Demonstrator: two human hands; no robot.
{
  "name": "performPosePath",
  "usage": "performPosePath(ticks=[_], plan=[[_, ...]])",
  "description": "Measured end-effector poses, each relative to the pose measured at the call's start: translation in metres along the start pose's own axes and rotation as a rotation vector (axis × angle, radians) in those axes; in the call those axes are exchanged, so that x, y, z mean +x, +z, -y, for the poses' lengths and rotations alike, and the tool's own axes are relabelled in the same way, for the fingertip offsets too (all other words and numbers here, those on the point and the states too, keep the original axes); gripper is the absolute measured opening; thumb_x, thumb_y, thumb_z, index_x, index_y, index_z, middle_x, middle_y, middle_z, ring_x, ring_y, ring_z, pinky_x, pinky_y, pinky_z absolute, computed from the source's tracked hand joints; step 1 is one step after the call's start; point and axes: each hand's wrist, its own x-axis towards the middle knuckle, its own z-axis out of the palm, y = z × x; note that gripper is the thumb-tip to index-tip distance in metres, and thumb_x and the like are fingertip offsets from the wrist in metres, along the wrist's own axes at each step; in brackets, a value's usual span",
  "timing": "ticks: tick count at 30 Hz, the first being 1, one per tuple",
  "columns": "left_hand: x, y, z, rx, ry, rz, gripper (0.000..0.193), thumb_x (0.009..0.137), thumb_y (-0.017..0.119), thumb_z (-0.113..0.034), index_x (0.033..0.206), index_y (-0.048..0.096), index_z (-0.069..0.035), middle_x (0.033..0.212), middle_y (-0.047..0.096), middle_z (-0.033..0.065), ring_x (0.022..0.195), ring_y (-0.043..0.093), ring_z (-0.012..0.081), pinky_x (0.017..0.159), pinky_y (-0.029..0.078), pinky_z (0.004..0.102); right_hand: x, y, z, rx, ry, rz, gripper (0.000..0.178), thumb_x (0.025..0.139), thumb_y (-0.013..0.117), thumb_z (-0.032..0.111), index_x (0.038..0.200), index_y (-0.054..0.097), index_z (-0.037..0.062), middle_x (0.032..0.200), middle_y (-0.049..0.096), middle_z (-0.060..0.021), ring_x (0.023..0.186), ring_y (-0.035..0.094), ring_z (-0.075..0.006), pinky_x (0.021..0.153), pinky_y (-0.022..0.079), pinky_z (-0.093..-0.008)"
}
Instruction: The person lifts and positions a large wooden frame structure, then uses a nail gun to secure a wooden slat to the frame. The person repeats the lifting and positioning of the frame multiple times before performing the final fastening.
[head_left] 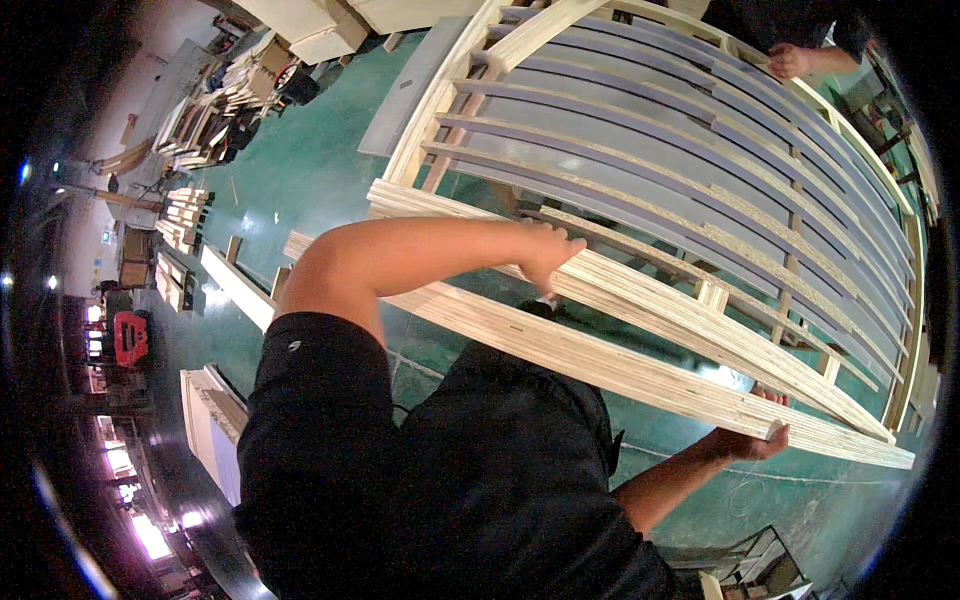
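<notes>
A long laminated plywood beam lies slantwise in front of my body, its right end close to the corner of a large wooden frame. My right hand is wrapped round this beam from below near that end, fingertips showing over its far side. My left hand curls over the near rail of the frame, well to the left of the right hand. What lies beneath the left palm is hidden. Inside the frame run several long parallel slats over a grey panel.
At the far right another person's hand rests by the frame's far rail. Scrap wood is heaped at the far left, with stacked planks nearer. A pale panel stack stands left of me. A red machine is farther left.
</notes>
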Motion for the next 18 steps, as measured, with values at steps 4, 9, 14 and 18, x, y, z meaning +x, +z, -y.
performPosePath(ticks=[4,9,14,18], plan=[[-0.002,0.031,-0.003,0.099,-0.074,-0.153,0.095,0.079,0.086,-0.030,0.153,0.033,-0.005,0.130,0.058,0.0222,0.119,0.059,0.0398,0.094,0.052,0.0539,0.031,-0.052,-0.013,0.591,0.348,0.361,0.057,0.090,0.057,0.036,0.126,0.048,-0.0081,0.104,0.053,-0.0153,0.089,0.053,-0.0260,0.075,0.047,-0.0394],[-0.014,0.049,-0.015,0.061,-0.059,-0.175,0.076,0.084,0.078,-0.025,0.146,0.040,-0.005,0.128,0.058,0.0206,0.119,0.058,0.0394,0.090,0.053,0.0552,0.033,-0.045,0.006,0.538,0.288,0.380,0.061,0.092,0.055,0.037,0.131,0.047,-0.0080,0.104,0.054,-0.0136,0.090,0.055,-0.0246,0.080,0.047,-0.0394],[0.000,0.068,-0.012,0.001,-0.025,-0.336,0.056,0.090,0.061,-0.013,0.143,0.045,-0.005,0.128,0.057,0.0193,0.118,0.056,0.0403,0.093,0.051,0.0584,0.027,-0.027,0.017,0.648,0.336,0.368,0.061,0.092,0.057,0.038,0.136,0.045,-0.0026,0.109,0.059,-0.0128,0.098,0.059,-0.0256,0.091,0.051,-0.0422],[-0.012,0.059,-0.014,0.014,-0.035,-0.269,0.066,0.089,0.068,-0.021,0.148,0.043,-0.003,0.136,0.055,0.0215,0.127,0.054,0.0397,0.100,0.052,0.0521,0.020,-0.009,0.016,0.808,0.378,0.409,0.061,0.089,0.062,0.037,0.137,0.044,0.0025,0.108,0.061,-0.0110,0.099,0.062,-0.0245,0.093,0.051,-0.0410]])
